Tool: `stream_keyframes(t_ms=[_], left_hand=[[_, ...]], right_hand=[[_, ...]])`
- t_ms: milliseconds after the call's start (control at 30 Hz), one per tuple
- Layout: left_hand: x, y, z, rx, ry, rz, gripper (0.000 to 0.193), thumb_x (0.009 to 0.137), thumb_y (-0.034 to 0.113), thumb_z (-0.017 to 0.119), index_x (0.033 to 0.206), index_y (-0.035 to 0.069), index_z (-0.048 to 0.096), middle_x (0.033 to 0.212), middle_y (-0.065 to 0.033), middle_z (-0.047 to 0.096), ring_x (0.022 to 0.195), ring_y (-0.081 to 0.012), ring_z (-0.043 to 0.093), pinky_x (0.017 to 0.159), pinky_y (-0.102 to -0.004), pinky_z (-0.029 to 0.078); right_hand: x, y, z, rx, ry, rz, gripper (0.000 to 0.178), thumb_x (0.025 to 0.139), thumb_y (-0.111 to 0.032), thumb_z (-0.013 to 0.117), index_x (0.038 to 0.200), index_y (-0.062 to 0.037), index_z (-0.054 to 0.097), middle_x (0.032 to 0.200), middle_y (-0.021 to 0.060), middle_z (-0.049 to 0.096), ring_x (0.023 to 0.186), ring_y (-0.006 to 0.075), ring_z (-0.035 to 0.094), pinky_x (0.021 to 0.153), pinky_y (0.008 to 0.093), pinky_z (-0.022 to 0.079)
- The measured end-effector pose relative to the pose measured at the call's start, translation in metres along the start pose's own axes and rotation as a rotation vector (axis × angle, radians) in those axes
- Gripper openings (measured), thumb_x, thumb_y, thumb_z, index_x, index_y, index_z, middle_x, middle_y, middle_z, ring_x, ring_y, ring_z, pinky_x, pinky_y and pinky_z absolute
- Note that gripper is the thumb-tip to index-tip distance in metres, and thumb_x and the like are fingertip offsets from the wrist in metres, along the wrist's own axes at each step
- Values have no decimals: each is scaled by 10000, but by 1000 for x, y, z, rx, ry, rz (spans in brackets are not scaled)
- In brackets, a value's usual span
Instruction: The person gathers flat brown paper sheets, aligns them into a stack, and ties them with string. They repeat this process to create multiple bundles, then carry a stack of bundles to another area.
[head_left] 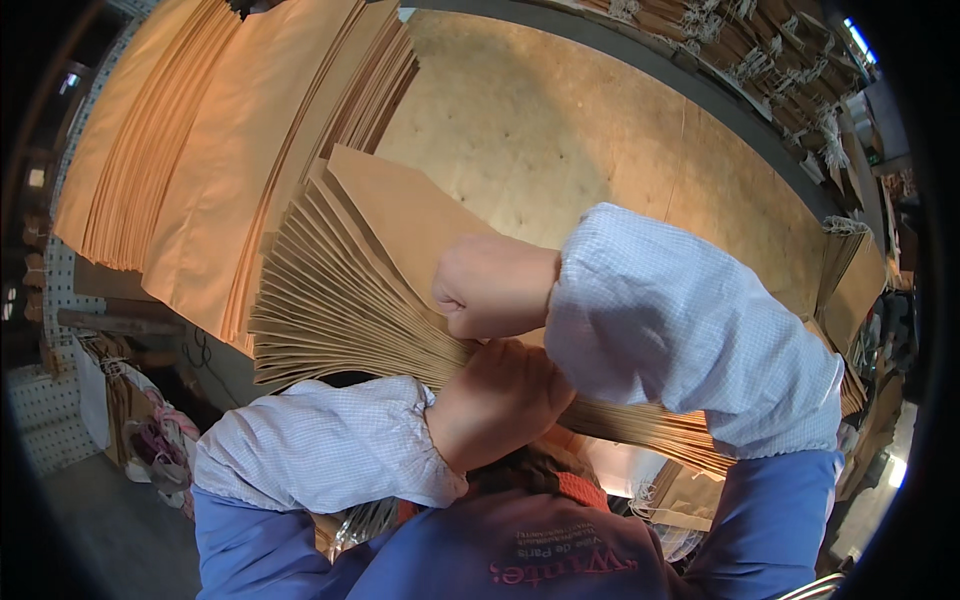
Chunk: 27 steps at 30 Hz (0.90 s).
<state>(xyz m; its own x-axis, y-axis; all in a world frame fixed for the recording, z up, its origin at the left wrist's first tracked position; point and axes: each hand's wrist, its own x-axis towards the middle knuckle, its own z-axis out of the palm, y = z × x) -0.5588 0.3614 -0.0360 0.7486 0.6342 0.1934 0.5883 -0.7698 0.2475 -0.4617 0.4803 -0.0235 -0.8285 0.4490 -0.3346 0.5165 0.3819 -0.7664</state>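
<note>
A thick stack of brown paper bags or folded sheets (350,290) lies in front of me, squeezed narrow at its middle. Its left end spreads like a fan, and its right end (650,432) shows beyond my hands. My left hand (505,400) is closed around the stack's near edge at the narrow part. Just beyond it, touching it, my right hand (495,288) forms a fist over the top sheet. Whatever the right fingers hold is hidden from view. White checked sleeve covers reach both wrists.
Tall piles of brown paper (215,160) stand at the left, beside the fanned stack. A wooden tabletop (560,130) stretches away behind it. Along the far right, bundles tied with white string (770,60) are heaped. A pinkish cloth (170,440) hangs at lower left.
</note>
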Motion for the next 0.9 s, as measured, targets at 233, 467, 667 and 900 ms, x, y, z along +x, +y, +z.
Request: stream_keyframes(t_ms=[233, 467, 667, 900], left_hand=[[2, -2, -4, -13, -61, 78, 234, 790, 171, 569, 980, 35, 560, 841, -88, 574, 801, -232, 582, 727, -356, 481], [9, -2, -9, 146, 4, 119, 204, 794, 189, 568, 938, 45, 551, 827, -58, 592, 771, -203, 592, 695, -336, 477], [16, -4, -12, -53, -126, 8, 101, 787, 178, 576, 779, 80, 554, 732, -58, 570, 679, -209, 599, 554, -349, 476], [26, -8, -15, -70, -4, 40, 108, 735, 109, 617, 802, 86, 536, 725, -73, 506, 671, -252, 575, 584, -392, 465]], right_hand=[[-16, 12, -8, 41, -12, -204, 149, 747, -97, 529, 625, -11, 525, 567, 162, 441, 503, 305, 344, 491, 413, 342], [-19, 8, -18, 28, -175, -147, 175, 774, -117, 530, 635, -11, 519, 567, 156, 424, 521, 267, 307, 496, 404, 336], [-58, 21, -26, 65, 57, -144, 270, 881, -284, 627, 940, -23, 661, 819, 169, 655, 728, 316, 617, 669, 406, 492], [-231, -28, -6, -339, 482, 300, 891, 746, -417, 779, 1404, 50, 400, 1301, 255, 551, 1167, 412, 556, 972, 451, 456]])
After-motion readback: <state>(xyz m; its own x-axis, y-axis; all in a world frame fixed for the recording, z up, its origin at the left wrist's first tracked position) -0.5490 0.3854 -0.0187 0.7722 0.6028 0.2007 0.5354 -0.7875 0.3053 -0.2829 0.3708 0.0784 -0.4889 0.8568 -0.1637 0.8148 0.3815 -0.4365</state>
